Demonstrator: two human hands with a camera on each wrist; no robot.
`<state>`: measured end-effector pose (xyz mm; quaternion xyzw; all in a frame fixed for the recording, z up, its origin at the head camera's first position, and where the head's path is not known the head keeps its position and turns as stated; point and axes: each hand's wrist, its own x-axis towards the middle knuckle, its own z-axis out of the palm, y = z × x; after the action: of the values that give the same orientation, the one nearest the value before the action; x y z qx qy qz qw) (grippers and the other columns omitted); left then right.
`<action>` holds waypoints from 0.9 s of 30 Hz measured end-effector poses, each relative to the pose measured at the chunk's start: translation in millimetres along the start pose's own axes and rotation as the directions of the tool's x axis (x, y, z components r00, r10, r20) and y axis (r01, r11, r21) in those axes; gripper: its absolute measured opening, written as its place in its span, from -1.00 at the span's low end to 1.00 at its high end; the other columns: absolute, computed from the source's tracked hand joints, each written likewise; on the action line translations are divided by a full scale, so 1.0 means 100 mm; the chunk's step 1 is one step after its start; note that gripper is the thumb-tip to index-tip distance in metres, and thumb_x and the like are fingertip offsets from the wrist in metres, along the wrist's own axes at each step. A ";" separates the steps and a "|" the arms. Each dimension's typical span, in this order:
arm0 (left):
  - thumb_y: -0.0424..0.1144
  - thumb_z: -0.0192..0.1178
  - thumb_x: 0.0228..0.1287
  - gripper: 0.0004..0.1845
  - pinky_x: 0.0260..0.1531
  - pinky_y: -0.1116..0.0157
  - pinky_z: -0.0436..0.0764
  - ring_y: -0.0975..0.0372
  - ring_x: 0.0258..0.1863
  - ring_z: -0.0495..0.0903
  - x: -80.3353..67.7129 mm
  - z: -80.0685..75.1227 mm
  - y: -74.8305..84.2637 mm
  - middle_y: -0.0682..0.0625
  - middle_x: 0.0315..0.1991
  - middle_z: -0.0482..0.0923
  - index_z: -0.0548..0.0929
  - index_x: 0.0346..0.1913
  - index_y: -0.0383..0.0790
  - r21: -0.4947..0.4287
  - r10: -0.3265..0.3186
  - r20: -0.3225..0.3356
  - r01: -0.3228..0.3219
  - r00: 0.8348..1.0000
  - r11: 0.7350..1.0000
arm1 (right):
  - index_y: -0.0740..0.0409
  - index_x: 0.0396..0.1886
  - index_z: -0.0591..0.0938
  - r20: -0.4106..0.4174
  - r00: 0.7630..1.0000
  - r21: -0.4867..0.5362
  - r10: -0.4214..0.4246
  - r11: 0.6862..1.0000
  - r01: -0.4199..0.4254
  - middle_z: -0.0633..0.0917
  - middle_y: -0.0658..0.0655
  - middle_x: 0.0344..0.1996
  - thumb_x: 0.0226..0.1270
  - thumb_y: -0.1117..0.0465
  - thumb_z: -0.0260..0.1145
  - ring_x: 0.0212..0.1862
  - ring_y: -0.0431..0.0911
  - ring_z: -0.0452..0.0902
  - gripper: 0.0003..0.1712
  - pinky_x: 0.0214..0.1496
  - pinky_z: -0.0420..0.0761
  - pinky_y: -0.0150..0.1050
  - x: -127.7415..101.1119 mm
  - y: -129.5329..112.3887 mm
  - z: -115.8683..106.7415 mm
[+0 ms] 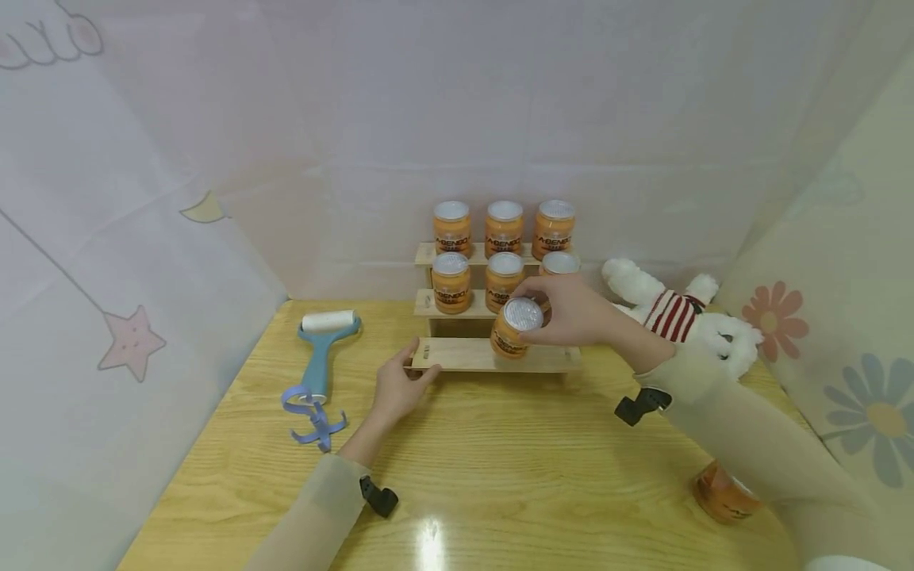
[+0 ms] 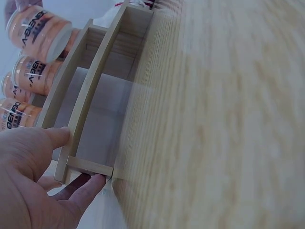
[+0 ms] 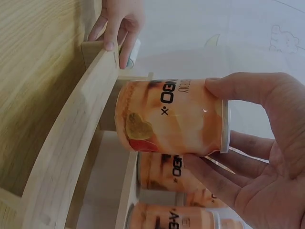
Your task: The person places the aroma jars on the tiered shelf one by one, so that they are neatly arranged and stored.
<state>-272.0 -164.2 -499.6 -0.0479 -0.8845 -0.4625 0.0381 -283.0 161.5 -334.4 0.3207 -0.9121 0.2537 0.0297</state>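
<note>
My right hand (image 1: pixel 567 309) holds an orange jar (image 1: pixel 505 339) with a white lid, its thumb and fingers around the upper part. The jar is tilted, close over the lowest step of a three-step wooden rack (image 1: pixel 457 357). In the right wrist view, the jar (image 3: pixel 171 117) shows dark lettering and a fruit picture. My left hand (image 1: pixel 398 387) grips the left end of that lowest step. The left wrist view has the thumb (image 2: pixel 59 137) against the board and other fingertips at the end piece. Three matching jars line the top step and three the middle one, the right one (image 1: pixel 559 263) partly behind my right hand.
A white plush toy (image 1: pixel 674 313) in a striped top lies right of the rack. Another orange jar (image 1: pixel 723 493) is partly covered by the right sleeve. On the left are a blue-handled lint roller (image 1: pixel 319 361) and a purple hook-like stand (image 1: pixel 317 424). Patterned cloth hangs behind.
</note>
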 end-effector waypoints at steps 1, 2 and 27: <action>-0.04 0.42 0.45 -0.17 -0.02 0.06 0.82 -0.06 0.01 0.79 0.00 0.00 0.00 -0.34 0.28 0.63 0.32 0.63 -0.21 0.000 0.000 0.000 0.000 1.000 1.000 | 0.03 0.18 0.71 -0.003 1.000 -0.008 0.002 1.000 -0.002 0.81 0.02 0.00 0.16 -0.02 0.67 -0.11 -0.10 0.73 -0.39 -0.19 0.73 -0.24 0.03 -0.02 0.02; -0.03 0.42 0.45 -0.17 -0.03 0.06 0.82 -0.06 0.00 0.79 0.00 0.00 0.00 -0.35 0.27 0.64 0.32 0.63 -0.21 0.002 0.001 0.000 -0.001 1.000 1.000 | 0.04 0.19 0.71 -0.006 1.000 -0.008 0.003 1.000 -0.003 0.80 0.03 0.00 0.16 -0.01 0.67 -0.12 -0.09 0.73 -0.39 -0.19 0.72 -0.26 0.05 -0.03 0.05; -0.05 0.43 0.44 -0.17 -0.01 0.08 0.81 -0.04 -0.02 0.80 0.02 0.00 -0.01 -0.33 0.21 0.70 0.34 0.62 -0.29 -0.004 0.002 -0.002 -0.002 1.000 1.000 | 0.17 0.17 0.71 -0.031 0.997 0.028 -0.065 0.997 0.066 0.81 0.12 0.00 0.16 0.04 0.67 -0.01 -0.03 0.76 -0.38 0.02 0.78 -0.09 0.53 -0.28 0.52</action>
<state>-273.9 -165.0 -499.8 -0.0485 -0.8835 -0.4642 0.0392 -302.1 87.9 -355.4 0.3471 -0.8968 0.2703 0.0470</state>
